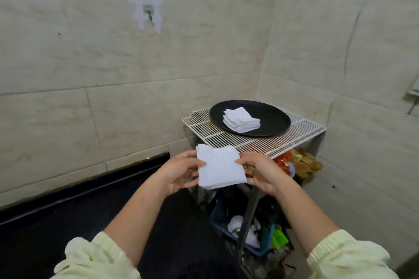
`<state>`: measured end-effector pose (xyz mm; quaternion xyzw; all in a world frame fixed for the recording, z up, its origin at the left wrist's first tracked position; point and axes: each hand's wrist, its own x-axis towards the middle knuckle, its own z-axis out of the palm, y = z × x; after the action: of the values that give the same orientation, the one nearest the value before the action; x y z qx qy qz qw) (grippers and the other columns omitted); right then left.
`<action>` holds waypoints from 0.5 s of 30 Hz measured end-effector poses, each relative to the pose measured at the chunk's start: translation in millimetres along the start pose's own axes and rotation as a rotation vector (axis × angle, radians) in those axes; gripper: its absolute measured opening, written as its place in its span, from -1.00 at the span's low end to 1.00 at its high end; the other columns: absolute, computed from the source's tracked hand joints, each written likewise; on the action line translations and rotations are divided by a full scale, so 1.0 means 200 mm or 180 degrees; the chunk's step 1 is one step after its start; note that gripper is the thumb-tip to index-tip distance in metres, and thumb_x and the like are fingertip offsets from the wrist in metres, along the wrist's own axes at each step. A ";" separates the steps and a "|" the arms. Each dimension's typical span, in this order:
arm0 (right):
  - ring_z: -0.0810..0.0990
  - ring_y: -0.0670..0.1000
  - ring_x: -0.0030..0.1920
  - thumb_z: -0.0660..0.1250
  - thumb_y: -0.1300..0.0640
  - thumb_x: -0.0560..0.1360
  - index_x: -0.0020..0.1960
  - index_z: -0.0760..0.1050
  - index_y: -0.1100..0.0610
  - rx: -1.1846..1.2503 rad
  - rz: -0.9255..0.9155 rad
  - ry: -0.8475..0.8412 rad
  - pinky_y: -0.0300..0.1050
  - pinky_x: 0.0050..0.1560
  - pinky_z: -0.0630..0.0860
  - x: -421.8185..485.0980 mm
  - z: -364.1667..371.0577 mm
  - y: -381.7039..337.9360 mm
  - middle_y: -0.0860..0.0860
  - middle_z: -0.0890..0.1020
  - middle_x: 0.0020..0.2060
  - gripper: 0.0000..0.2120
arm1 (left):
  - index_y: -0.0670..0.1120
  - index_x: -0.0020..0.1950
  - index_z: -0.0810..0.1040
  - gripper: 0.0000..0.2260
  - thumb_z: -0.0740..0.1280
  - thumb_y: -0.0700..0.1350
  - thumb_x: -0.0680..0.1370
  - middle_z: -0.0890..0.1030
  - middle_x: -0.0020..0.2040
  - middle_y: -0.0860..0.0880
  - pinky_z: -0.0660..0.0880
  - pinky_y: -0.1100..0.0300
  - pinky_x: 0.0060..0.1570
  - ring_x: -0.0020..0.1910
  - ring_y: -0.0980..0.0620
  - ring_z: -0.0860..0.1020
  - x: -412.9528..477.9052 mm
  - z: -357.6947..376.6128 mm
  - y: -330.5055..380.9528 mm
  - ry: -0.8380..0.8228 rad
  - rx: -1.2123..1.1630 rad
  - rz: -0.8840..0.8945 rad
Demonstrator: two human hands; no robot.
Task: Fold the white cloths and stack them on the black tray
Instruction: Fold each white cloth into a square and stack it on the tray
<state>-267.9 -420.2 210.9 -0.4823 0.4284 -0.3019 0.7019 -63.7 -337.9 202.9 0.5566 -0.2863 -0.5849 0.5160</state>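
A folded white cloth hangs in the air in front of the rack, held from both sides. My left hand pinches its left edge, thumb on top. My right hand pinches its right edge the same way. Beyond it, a round black tray rests on a white wire rack. A stack of several folded white cloths lies on the tray, left of its centre.
The rack stands in a corner between two tiled walls. Under it hang red and yellow packets; lower down a dark bin holds clutter. A black counter surface runs along the left wall.
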 end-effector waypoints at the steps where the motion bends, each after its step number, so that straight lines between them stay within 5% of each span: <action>1: 0.57 0.02 -0.22 0.31 0.36 0.45 0.02 0.56 0.16 0.0005 -0.0053 0.0018 -0.11 -0.18 0.55 0.02 -0.02 -0.04 0.08 0.61 -0.16 -0.81 | 0.01 0.13 0.57 -0.71 0.38 -0.29 0.48 0.62 -0.16 0.01 0.55 0.24 -0.35 -0.24 0.08 0.52 0.04 0.01 0.03 -0.0029 -0.0032 0.0028; 7: 0.60 0.02 -0.21 0.31 0.36 0.45 -0.02 0.58 0.17 0.0051 -0.0164 0.0097 -0.13 -0.20 0.58 0.31 -0.26 -0.26 0.09 0.63 -0.15 -0.83 | 0.02 0.07 0.55 -0.75 0.35 -0.30 0.50 0.64 -0.22 0.05 0.57 0.27 -0.32 -0.38 0.14 0.54 0.41 0.22 0.20 -0.0125 -0.0015 0.0090; 12: 0.65 0.09 -0.03 0.32 0.35 0.47 0.12 0.55 0.25 0.0086 -0.0162 0.0146 -0.01 -0.02 0.61 0.52 -0.44 -0.43 0.16 0.67 0.01 -0.77 | -0.05 0.17 0.56 -0.72 0.35 -0.31 0.50 0.64 -0.14 -0.01 0.58 0.25 -0.36 -0.43 0.14 0.57 0.64 0.37 0.35 -0.0130 -0.0033 0.0123; 15: 0.64 0.08 -0.06 0.32 0.34 0.45 0.19 0.54 0.29 0.0000 -0.0253 0.0072 -0.05 -0.10 0.62 0.63 -0.51 -0.53 0.16 0.64 0.00 -0.69 | -0.05 0.17 0.56 -0.72 0.35 -0.30 0.51 0.61 -0.19 -0.02 0.57 0.26 -0.38 -0.42 0.14 0.56 0.75 0.44 0.44 -0.0112 -0.0066 0.0203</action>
<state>-303.6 -606.7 254.0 -0.4955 0.4168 -0.3350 0.6845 -99.6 -523.6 249.3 0.5315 -0.3068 -0.5807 0.5350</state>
